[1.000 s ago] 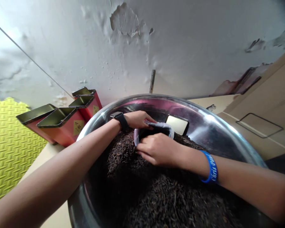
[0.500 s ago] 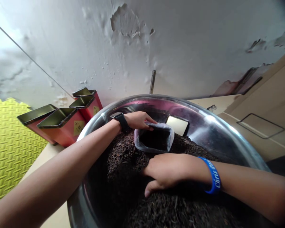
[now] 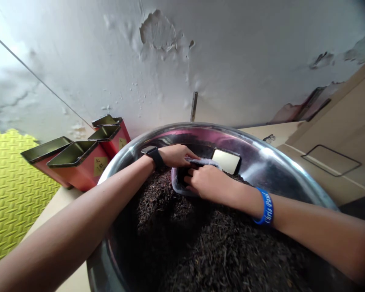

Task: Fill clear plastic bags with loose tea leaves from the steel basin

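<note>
A large shiny metal basin [image 3: 292, 170] holds a heap of dark dried tea leaves [image 3: 231, 247]. Nestled in the heap is a container lined with a clear plastic bag [image 3: 179, 188], its mouth facing up. My left hand [image 3: 176, 155], with a black watch at the wrist, pinches the bag's far left rim. Over the mouth of the bag is my right hand [image 3: 209, 182], a blue wristband on its arm. Its fingers are curled and reach into the opening; whatever they hold is hidden. Behind it, a tin lid [image 3: 226, 161] leans on the leaves.
Several open red tins [image 3: 82, 166] with yellow labels stand left of the basin on a pale surface [image 3: 68, 198]. Yellow foam matting [image 3: 15, 202] lies farther left. A peeling wall [image 3: 231, 65] rises behind, and a cardboard box [image 3: 349, 117] is at the right.
My right hand has come up out of the tea leaves and moved away from me to the bag's mouth, its fingers now inside. The left hand keeps its hold on the rim.
</note>
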A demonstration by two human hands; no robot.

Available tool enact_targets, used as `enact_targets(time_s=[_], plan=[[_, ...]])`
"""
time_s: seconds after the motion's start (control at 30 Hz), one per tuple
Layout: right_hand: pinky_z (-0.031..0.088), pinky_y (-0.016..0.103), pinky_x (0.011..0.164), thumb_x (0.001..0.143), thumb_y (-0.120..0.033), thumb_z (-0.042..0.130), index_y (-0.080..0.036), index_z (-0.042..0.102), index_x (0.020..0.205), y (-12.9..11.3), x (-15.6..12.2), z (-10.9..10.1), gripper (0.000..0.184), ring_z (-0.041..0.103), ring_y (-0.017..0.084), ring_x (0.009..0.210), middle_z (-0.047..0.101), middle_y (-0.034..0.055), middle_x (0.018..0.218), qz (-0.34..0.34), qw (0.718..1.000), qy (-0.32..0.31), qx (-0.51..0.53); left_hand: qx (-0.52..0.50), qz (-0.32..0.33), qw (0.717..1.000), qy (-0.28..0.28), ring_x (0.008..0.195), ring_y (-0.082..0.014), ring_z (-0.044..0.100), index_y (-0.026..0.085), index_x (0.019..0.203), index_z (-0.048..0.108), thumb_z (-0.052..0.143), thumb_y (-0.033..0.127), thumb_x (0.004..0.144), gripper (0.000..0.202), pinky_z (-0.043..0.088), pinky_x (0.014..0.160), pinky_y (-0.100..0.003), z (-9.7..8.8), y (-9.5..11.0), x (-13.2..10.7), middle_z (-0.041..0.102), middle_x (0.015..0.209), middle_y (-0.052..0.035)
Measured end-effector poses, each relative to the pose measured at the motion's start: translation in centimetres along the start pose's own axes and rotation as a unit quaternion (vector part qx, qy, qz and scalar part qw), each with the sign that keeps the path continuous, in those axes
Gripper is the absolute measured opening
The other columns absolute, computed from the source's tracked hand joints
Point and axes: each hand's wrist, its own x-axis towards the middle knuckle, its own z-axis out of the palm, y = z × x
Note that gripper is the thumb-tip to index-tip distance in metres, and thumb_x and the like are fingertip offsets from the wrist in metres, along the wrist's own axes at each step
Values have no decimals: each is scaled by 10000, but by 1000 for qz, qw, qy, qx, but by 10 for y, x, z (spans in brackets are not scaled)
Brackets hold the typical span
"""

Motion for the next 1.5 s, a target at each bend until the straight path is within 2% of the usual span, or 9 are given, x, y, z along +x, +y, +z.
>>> enact_targets(time_s=[0.13, 0.3, 0.5, 0.67, 0.87, 1.07, 1.2, 1.3, 1.5], plan=[[409, 306, 661, 906, -325, 364, -165, 607, 879, -24, -6, -20, 292, 596, 190, 759, 627, 69, 841, -58, 993, 23, 98, -9, 11, 1000, 1, 919, -138, 569, 290, 1217, 541, 534, 412, 795, 440, 397, 821, -214, 0, 0, -1, 621, 1140, 8], [433, 299, 703, 866, -525, 389, -146, 560, 1110, -43, -14, -19, 482, 589, 211, 883, 617, 110, 1017, -176, 952, -73, 238, -14, 17, 1000, 3, 967, -145, 563, 292, 1210, 546, 560, 415, 781, 446, 396, 838, -222, 0, -1, -1, 610, 1161, 7], [422, 315, 575, 763, -698, 372, -112, 614, 1033, -40, -13, -19, 688, 619, 247, 742, 657, 143, 926, -141, 935, -202, 255, -10, 6, 1000, 2, 997, -158, 558, 289, 1220, 537, 564, 444, 775, 472, 388, 861, -239, 0, -2, 0, 602, 1174, 0], [357, 297, 486, 809, -644, 363, -106, 669, 916, -42, -15, -29, 628, 622, 234, 631, 681, 143, 768, -117, 935, -264, 205, -8, 9, 1000, -2, 994, -153, 561, 293, 1218, 536, 569, 421, 777, 461, 386, 855, -231, -1, -1, -1, 602, 1174, 2], [375, 277, 531, 874, -463, 414, -162, 678, 850, -41, -13, -22, 401, 625, 189, 618, 691, 85, 738, -146, 956, -179, 183, 0, 17, 1000, 1, 945, -146, 567, 310, 1197, 553, 572, 441, 771, 447, 387, 827, -222, -1, 0, -1, 618, 1146, 18], [395, 287, 545, 903, -419, 351, -163, 639, 879, -23, 2, -7, 386, 643, 220, 642, 689, 99, 761, 20, 995, -63, 76, 0, 26, 1000, -1, 912, -137, 563, 315, 1205, 545, 558, 445, 776, 448, 385, 811, -208, -1, 1, -1, 626, 1129, 24], [380, 283, 538, 916, -373, 330, -161, 625, 924, -4, 6, 14, 363, 637, 216, 660, 684, 105, 796, 107, 993, -42, 38, 0, 35, 999, -1, 878, -125, 571, 323, 1207, 543, 540, 342, 784, 423, 391, 803, -210, 1, -1, -1, 636, 1106, 23], [373, 281, 558, 912, -330, 342, -154, 626, 942, 0, 6, 23, 335, 629, 204, 700, 677, 116, 875, 125, 991, -30, 36, 4, 26, 1000, 2, 863, -127, 575, 317, 1207, 546, 520, 269, 776, 435, 398, 788, -216, 1, -1, -1, 645, 1086, 19], [379, 288, 603, 892, -315, 386, -161, 614, 901, -15, 2, 7, 275, 612, 202, 717, 668, 100, 823, 122, 992, -12, 36, -1, 16, 1000, -3, 914, -152, 567, 305, 1207, 549, 562, 392, 765, 451, 400, 798, -229, -2, 1, -3, 637, 1106, 14]])
